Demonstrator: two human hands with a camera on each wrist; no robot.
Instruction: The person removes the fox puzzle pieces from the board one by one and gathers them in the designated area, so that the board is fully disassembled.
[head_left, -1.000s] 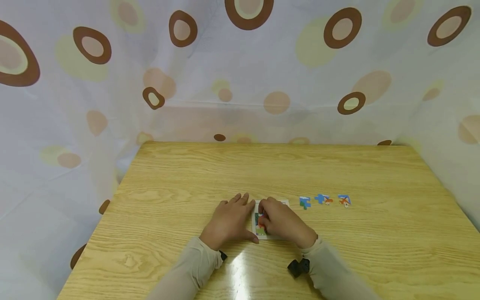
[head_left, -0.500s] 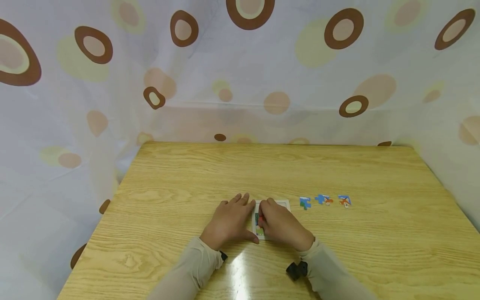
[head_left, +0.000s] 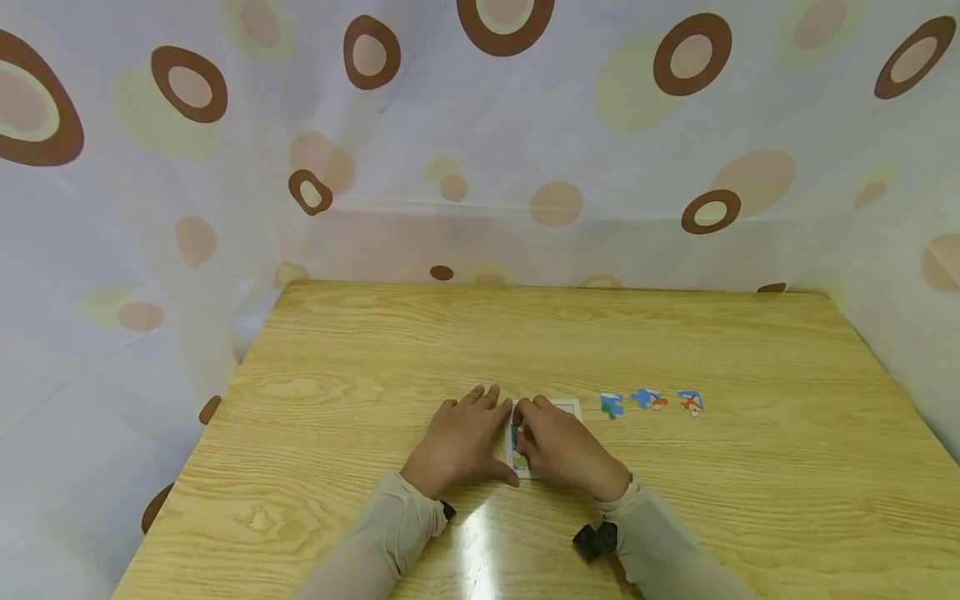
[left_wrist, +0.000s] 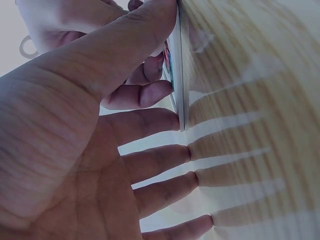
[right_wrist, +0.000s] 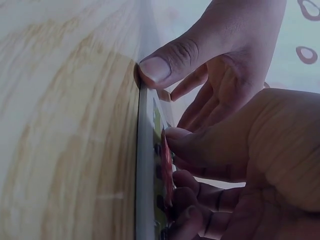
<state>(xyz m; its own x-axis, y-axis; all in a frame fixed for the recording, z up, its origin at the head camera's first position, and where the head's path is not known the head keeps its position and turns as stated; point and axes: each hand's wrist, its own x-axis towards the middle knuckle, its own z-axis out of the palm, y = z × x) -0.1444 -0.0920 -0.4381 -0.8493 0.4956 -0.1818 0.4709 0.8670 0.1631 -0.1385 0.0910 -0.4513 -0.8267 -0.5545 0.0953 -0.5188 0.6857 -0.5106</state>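
A white-rimmed puzzle tray (head_left: 572, 407) lies flat on the table, mostly covered by the two hands. My left hand (head_left: 459, 442) rests along its left side with fingers extended and spread; in the right wrist view its thumb (right_wrist: 156, 69) presses the tray's near edge. Over the tray, my right hand (head_left: 567, 447) pinches a red puzzle piece (right_wrist: 166, 167) between thumb and curled fingers. That piece stands slightly tilted against the green printed picture inside the tray. Its full outline is hidden by the fingers.
Right of the tray lie three loose puzzle pieces: a blue and green one (head_left: 612, 406), a blue and orange one (head_left: 648, 398), and another with an orange figure (head_left: 691, 402). A patterned curtain (head_left: 555, 125) hangs behind the wooden table (head_left: 375, 333).
My right hand has shifted very slightly over the tray, its fingers still on the red piece. The left hand and the loose pieces stay in place.
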